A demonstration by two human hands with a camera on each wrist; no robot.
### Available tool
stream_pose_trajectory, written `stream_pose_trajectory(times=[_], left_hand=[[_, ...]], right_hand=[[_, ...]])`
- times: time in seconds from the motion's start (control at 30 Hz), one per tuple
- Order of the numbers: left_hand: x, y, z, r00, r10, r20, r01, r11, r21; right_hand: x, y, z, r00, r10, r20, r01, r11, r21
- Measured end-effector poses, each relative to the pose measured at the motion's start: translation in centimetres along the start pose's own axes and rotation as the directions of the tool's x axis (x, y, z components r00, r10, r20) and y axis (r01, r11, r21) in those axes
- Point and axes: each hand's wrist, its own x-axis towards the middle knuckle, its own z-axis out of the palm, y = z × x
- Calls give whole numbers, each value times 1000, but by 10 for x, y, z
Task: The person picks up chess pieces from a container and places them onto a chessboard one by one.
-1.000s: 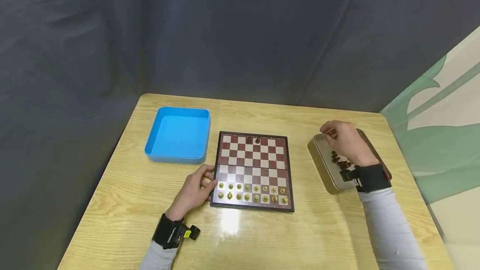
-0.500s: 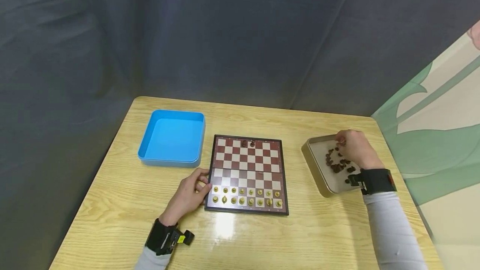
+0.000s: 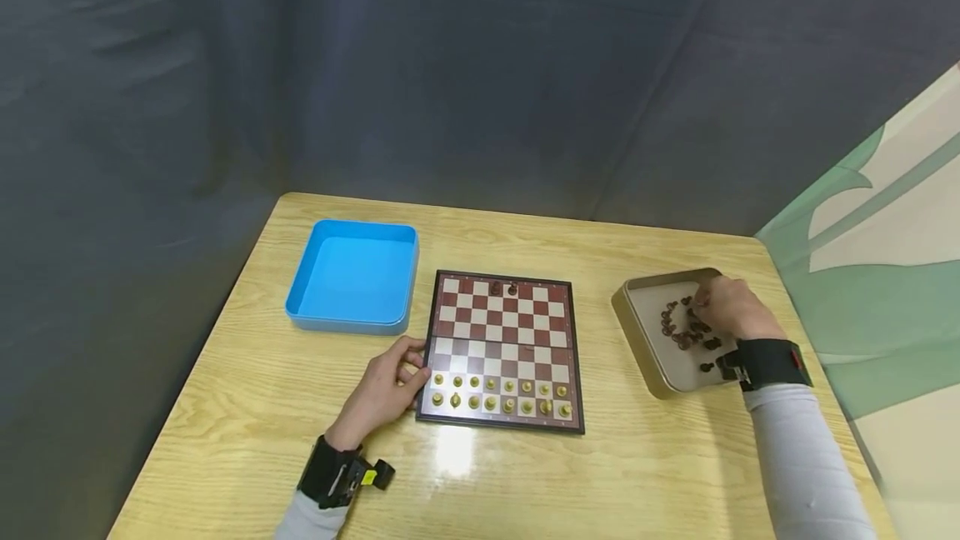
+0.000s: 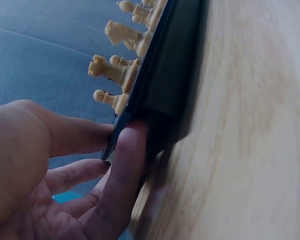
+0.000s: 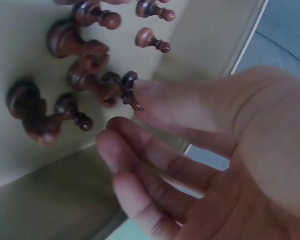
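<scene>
A folding chessboard [image 3: 502, 361] lies open on the table. Small gold-coloured chess pieces [image 3: 491, 402] fill its two near rows, and two dark pieces [image 3: 512, 288] stand on the far row. My left hand [image 3: 381, 390] grips the board's left edge near the front corner, thumb and fingers about the rim. Inside a shallow tin [image 3: 637, 340] at the right, my right hand [image 3: 731, 307] reaches down among dark red-brown chess pieces [image 5: 75, 40]. Its thumb and forefinger pinch a dark chess piece [image 5: 130, 97], mostly hidden by the thumb.
Beside the board at the left stands a blue tray [image 3: 352, 273]. All of it rests on a light wooden table [image 3: 525, 490]. A dark curtain [image 3: 480, 90] hangs behind, and a green and cream patterned surface [image 3: 877, 290] borders the right side.
From above the tin's far side, my right hand has moved down and to the right among the dark pieces. The left hand keeps hold of the board's edge.
</scene>
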Motion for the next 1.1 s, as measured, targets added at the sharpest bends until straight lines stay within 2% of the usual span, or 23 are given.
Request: stream_pose_trajectory(times=[0.4, 0.7, 0.97, 1.1], left_hand=[[0, -1, 2, 1000, -7, 10, 8, 1000, -7], [1, -1, 1, 1000, 11, 8, -12, 1000, 22], [2, -1, 0, 1000, -1, -3, 1, 1000, 6], [0, 0, 1, 1000, -7, 9, 7, 1000, 7]], right_hand=[[4, 11, 12, 997, -6, -75, 7, 1000, 9], [4, 5, 2, 990, -15, -143, 18, 1000, 18], [-2, -11, -12, 976, -88, -198, 98, 994, 43], [-6, -23, -14, 953, -150, -265, 164, 986, 31]])
